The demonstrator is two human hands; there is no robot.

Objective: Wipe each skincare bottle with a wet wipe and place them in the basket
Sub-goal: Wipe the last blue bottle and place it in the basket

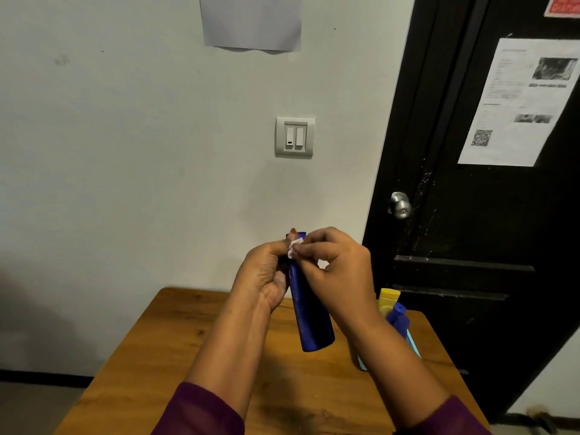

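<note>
Blue bottle (309, 309) clasped in left-hand grip (266, 271); right-hand grip (335, 262) pinches wet wipe (293, 248); door notice (518, 102) illegible.

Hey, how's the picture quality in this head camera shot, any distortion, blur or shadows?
Head view: wide-angle distortion makes the door lean; light is dim and even, no glare; a soft shadow darkens the wall at lower left; print on the paper notice is too soft to read; the blue bottle and wet wipe look fairly sharp.
</note>
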